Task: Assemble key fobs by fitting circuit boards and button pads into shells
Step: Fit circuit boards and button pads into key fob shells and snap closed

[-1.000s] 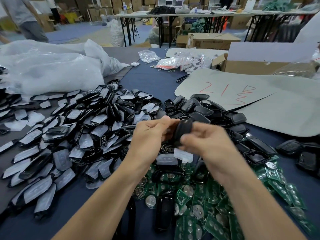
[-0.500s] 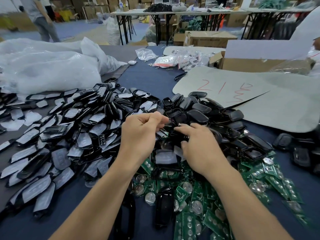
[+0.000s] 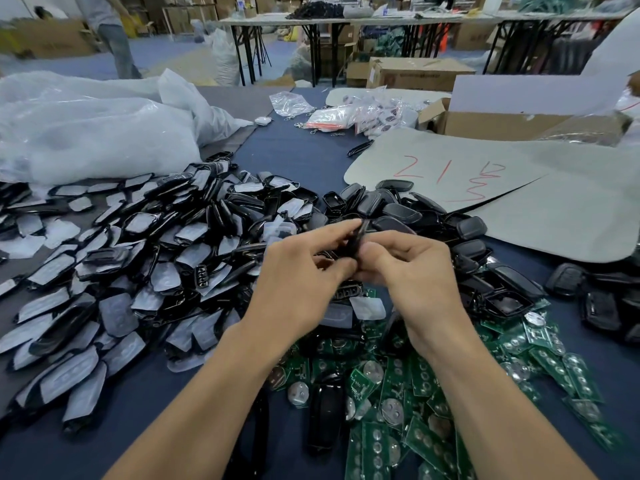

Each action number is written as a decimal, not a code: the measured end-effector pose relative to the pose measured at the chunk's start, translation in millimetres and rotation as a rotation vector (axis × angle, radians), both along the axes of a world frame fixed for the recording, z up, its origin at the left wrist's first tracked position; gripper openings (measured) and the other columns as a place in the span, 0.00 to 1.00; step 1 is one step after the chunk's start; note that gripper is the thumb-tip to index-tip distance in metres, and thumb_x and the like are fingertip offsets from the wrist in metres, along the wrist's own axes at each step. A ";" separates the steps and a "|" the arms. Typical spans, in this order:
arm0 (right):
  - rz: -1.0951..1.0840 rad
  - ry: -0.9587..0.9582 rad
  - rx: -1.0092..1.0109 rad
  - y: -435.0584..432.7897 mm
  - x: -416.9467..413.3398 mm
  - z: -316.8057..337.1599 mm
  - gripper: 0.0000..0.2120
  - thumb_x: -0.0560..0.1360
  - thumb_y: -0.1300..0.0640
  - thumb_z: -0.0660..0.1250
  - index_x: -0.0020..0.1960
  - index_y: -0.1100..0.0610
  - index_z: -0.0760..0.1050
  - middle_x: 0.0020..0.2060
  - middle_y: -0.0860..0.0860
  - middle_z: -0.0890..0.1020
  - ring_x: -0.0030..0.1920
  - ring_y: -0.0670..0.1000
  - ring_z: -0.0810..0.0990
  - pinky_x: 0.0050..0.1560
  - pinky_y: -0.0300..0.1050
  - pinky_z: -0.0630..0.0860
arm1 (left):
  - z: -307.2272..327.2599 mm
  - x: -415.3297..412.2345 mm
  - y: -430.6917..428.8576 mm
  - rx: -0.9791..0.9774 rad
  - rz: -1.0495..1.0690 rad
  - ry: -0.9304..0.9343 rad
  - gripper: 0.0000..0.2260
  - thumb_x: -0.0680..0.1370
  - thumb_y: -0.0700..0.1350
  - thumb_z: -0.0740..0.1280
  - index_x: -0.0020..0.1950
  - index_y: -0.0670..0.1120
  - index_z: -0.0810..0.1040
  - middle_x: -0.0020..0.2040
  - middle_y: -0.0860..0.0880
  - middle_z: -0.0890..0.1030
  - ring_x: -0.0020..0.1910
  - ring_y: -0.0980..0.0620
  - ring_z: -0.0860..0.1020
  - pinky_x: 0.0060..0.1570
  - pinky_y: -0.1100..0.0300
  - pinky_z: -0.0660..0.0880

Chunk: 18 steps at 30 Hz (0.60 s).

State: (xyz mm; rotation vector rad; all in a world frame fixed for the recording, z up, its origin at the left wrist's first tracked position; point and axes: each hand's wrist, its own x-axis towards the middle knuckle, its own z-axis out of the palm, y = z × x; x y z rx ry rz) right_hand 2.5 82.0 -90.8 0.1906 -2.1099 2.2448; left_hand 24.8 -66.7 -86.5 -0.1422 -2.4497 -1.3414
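Observation:
Both hands meet over the middle of the table. My left hand [image 3: 304,275] and my right hand [image 3: 412,271] together pinch a black key fob shell [image 3: 356,239], held edge-on and upright between the fingertips. Beneath them lies a pile of green circuit boards [image 3: 415,379] with round metal battery contacts. A wide heap of black shells with grey film-covered faces [image 3: 138,258] spreads to the left. More plain black shells [image 3: 398,209] are heaped behind the hands. A pale button pad [image 3: 367,308] lies just under the hands.
Grey card sheets [image 3: 571,209] with red writing lie at the right, an open cardboard box [image 3: 502,124] behind them. Large clear plastic bags [image 3: 93,133] fill the back left. Small packets [image 3: 346,116] sit at the back centre. A person [image 3: 107,32] stands beyond the table.
Half a second ago both hands were lower, down at the shell pile. They have risen, and a black shell is held upright between them.

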 end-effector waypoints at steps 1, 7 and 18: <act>0.017 -0.003 0.015 1.6 -0.8 0.6 0.12 0.77 0.67 0.70 0.42 0.53 0.88 0.37 0.52 0.88 0.39 0.49 0.87 0.40 0.39 0.81 | 0.4 -1.3 -1.1 0.034 0.013 0.002 0.25 0.75 0.40 0.76 0.63 0.68 0.81 0.53 0.67 0.85 0.52 0.68 0.83 0.56 0.69 0.78; -0.114 0.061 0.915 15.1 -8.7 -15.4 0.14 0.77 0.61 0.66 0.45 0.45 0.86 0.44 0.49 0.87 0.41 0.50 0.83 0.48 0.44 0.80 | 5.9 -7.0 -11.2 0.273 0.231 -0.003 0.26 0.77 0.38 0.74 0.44 0.75 0.83 0.39 0.66 0.86 0.40 0.56 0.87 0.44 0.62 0.84; 0.043 0.224 1.232 9.3 -14.8 -26.6 0.18 0.79 0.53 0.69 0.67 0.42 0.79 0.63 0.43 0.74 0.66 0.50 0.69 0.66 0.48 0.54 | 2.6 -16.3 -25.0 0.594 0.310 -0.141 0.06 0.76 0.38 0.75 0.50 0.46 0.88 0.42 0.49 0.89 0.43 0.46 0.88 0.37 0.61 0.82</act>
